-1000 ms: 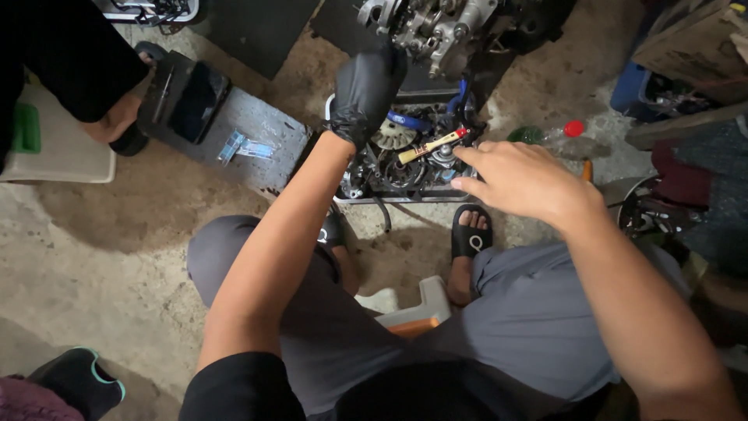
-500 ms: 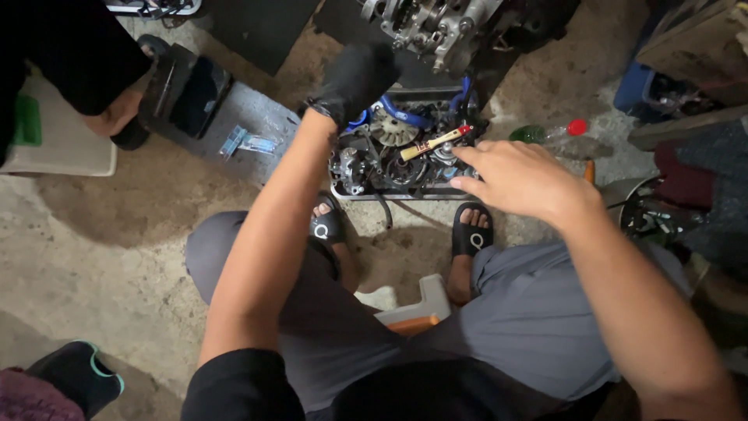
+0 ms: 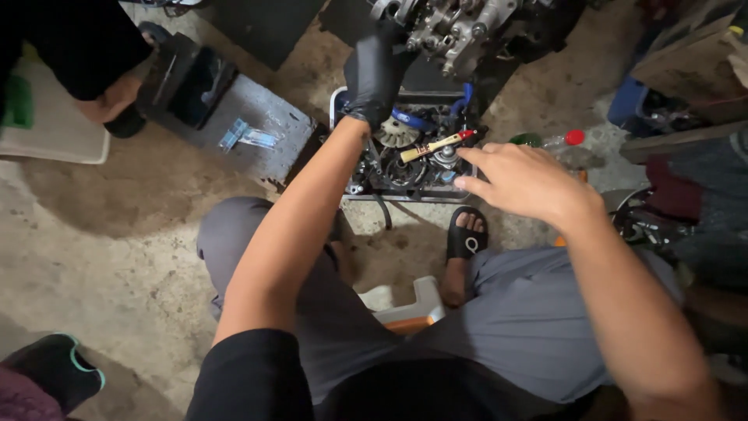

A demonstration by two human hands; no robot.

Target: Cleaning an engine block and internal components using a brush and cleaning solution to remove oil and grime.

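Note:
My left hand [image 3: 374, 78], in a black glove, reaches up to the lower edge of a grey engine block [image 3: 452, 27] and touches it; whether it grips anything is hidden. My bare right hand [image 3: 526, 181] hovers with fingers spread just right of a tray [image 3: 405, 192] full of dark engine parts. In the tray lie a toothed metal disc [image 3: 397, 132], a blue hose [image 3: 413, 121] and a small brush [image 3: 436, 146] with a wooden handle and red tip. The right hand holds nothing.
I sit on a low white and orange stool [image 3: 405, 308], feet in black sandals [image 3: 466, 234]. A grey toolbox [image 3: 234, 117] lies to the left, with another person's hand [image 3: 109, 97] beside it. A bottle with a red cap [image 3: 557, 140] lies at the right, clutter beyond it.
My left hand has risen from over the tray to the engine block. My right hand has stayed hovering by the tray.

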